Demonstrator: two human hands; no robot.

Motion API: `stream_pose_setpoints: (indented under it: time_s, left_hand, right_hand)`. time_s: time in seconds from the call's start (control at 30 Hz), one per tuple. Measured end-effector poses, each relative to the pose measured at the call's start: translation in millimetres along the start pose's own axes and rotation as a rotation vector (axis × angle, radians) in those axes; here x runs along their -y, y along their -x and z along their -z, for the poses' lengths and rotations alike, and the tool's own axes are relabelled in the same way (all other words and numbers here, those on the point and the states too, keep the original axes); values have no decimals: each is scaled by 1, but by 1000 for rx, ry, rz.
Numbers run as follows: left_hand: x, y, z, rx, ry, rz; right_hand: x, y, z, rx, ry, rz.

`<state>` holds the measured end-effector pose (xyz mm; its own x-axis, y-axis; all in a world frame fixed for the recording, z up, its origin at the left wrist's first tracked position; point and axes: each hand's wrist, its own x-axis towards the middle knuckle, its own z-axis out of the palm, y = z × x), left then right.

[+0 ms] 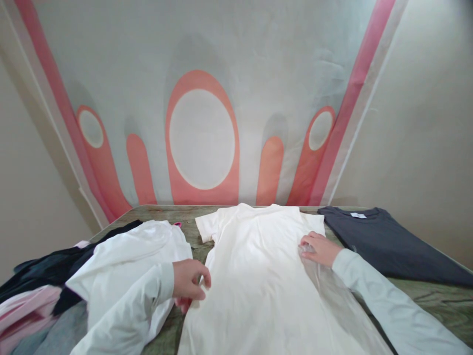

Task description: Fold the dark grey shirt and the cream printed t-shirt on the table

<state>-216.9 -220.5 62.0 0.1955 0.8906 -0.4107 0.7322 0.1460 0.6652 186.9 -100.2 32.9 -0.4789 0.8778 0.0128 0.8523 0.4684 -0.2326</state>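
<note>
Cream shirt seemingly being arranged; at its right edge, sheer film pinched by right hand; left hand half-curled, hold unclear; straightening called for.

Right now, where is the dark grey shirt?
In the head view, the dark grey shirt lies at the right on the table, beside the central white shirt and beyond the person's right sleeve.
</note>
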Motion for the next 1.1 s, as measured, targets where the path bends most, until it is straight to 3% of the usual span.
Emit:
stream_pose_setpoints:
  time_s: [0.07,0.2,0.33,0.43,0.53,0.63,0.83,1.1]
  left_hand:
    - [-1,-11,14,-95,7,22]
    - [5,-53,45,-431,64,166]
    - [14,-105,63,-742,167,246]
    - [19,-139,69,-870,78,249]
    - [27,-160,71,-900,11,153]
    - [39,-169,74,-929,-22,107]
    - [56,-171,81,-966,-207,84]
    - [53,-170,78,-915,-410,112]
  right_hand:
    - [2,2,4,14,4,-20]
    - [24,6,11,43,-3,21]
    - [75,2,13,88,-128,258]
    - [121,-7,6,122,-161,429]
    - [156,-16,-9,92,-136,496]
    - [172,-19,-29,40,-103,486]
    - [169,-17,-55,43,-62,475]
    - [157,-22,-49,10,-200,593]
